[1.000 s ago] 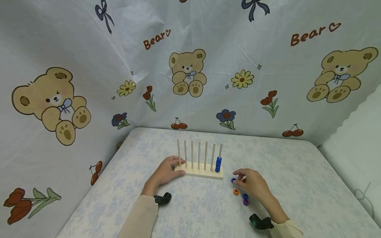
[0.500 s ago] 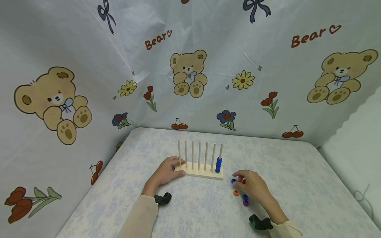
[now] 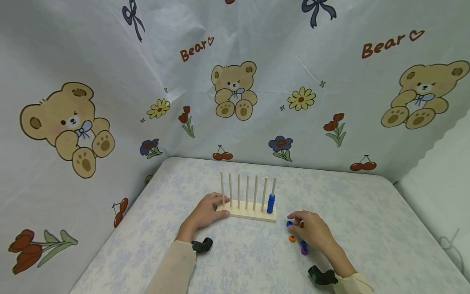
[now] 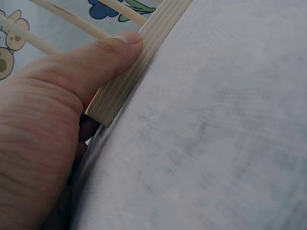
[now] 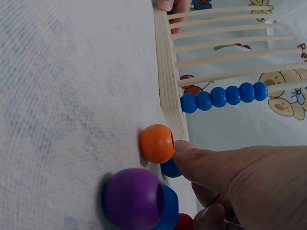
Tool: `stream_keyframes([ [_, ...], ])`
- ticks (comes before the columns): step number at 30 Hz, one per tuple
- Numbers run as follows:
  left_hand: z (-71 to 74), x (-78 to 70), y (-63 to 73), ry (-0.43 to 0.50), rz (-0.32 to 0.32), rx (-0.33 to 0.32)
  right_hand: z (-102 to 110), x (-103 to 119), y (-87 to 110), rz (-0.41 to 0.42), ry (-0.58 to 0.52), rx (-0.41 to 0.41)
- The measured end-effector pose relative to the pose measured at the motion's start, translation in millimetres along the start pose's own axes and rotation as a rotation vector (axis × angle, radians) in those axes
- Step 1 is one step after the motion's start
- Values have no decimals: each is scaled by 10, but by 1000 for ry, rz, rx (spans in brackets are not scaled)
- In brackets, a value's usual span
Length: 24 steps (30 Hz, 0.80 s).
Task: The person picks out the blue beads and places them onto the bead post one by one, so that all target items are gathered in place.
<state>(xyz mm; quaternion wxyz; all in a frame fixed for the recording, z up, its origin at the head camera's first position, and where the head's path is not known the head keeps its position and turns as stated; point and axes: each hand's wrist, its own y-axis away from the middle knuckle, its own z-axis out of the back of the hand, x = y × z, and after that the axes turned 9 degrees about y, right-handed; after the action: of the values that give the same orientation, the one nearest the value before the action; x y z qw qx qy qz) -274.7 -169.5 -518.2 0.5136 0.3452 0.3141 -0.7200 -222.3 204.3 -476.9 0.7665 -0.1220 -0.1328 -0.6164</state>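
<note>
My left hand point(image 3: 207, 210) grips the left end of a pale wooden peg abacus base point(image 3: 249, 210), thumb along its front edge. Several upright pegs stand on this base. A column of blue beads point(image 5: 218, 97) fills the lower part of the rightmost peg; the other pegs are bare. My right hand point(image 3: 312, 230) is to the right of the base, low over loose beads. Its thumb and forefinger curve about a blue bead point(image 3: 289, 223) on the table; whether they pinch it is hidden. Nearer me lies an orange bead point(image 3: 292, 238). A red bead point(image 5: 184, 222) is partly covered by the hand.
Below my right palm lie a purple bead point(image 3: 304, 251) and a second loose blue bead point(image 3: 303, 243), touching or nearly so. The table point(image 3: 367, 228) has a pale mottled cover. Behind it hangs a bear-print cloth point(image 3: 249, 134). A cable point(image 3: 448, 245) runs at the right.
The view has shifted slightly. Both hands, the base and the beads keep nearly the same places.
</note>
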Motion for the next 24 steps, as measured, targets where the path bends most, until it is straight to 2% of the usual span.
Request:
stream_keyframes([
  [24,-15,25,-24,-3,16,-1,-55,-29,-18,19,12,-1],
])
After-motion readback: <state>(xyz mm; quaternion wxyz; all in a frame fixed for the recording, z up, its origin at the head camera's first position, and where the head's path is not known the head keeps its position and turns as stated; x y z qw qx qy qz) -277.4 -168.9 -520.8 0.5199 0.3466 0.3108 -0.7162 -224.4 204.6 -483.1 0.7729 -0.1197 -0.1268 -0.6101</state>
